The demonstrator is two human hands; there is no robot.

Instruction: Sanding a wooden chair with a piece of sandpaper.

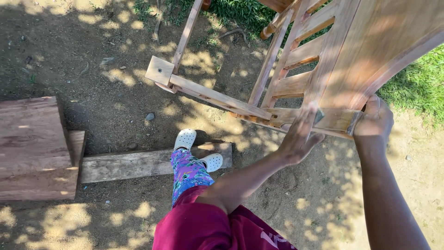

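A slatted, pale wooden chair frame (pixel 314 60) tilts overhead, left hand (pixel 299 139) spread flat against its rail, right hand (pixel 374 121) clasping the corner.

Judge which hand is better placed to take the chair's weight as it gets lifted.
Probably the right hand: it is wrapped around the end of the wooden chair frame's lower rail, a closed grip. The left hand lies open, fingers flat against the same rail, steadying more than holding.

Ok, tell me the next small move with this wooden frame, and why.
Probably close the left hand around the bottom rail: its fingers lie flat against the wooden frame, while only the right hand grips the edge, and the frame hangs tilted above the dirt.
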